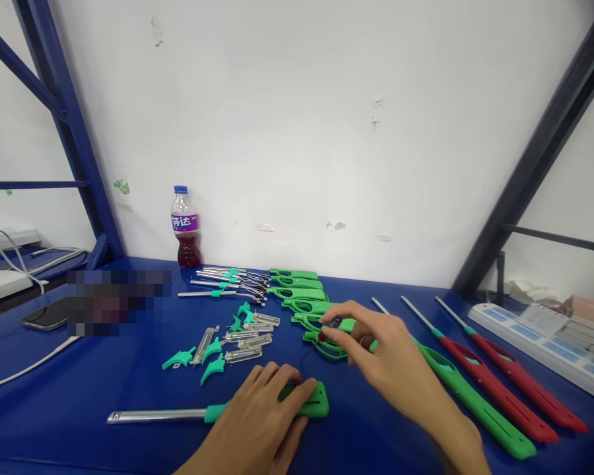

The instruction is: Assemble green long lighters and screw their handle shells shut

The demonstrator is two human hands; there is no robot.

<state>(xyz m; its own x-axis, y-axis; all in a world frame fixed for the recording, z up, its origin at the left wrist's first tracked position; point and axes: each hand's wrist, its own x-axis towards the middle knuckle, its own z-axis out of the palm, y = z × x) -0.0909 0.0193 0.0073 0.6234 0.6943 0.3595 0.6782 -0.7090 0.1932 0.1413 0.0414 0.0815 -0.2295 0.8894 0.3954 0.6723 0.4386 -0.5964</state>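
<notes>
Near the front of the table, my left hand (262, 415) is closed over the handle of a green long-necked lighter (319, 401), whose metal tube points left. My right hand (383, 349) pinches a small dark part (334, 322) between thumb and forefinger, above the right end of a row of green handle shells (297, 293). What exactly this part is, I cannot make out. Left of the shells lie metal tubes (198, 294) with teal collars and thin wires. Teal triggers (214, 369) and clear fuel tanks (243, 355) are spread behind my left hand.
On the right lie a green lighter (480, 402) and two red lighters (497, 392), beside a white power strip (549, 346). A bottle with dark red drink (185, 227) stands by the wall. A phone (49, 314) and white cable (30, 371) are at left.
</notes>
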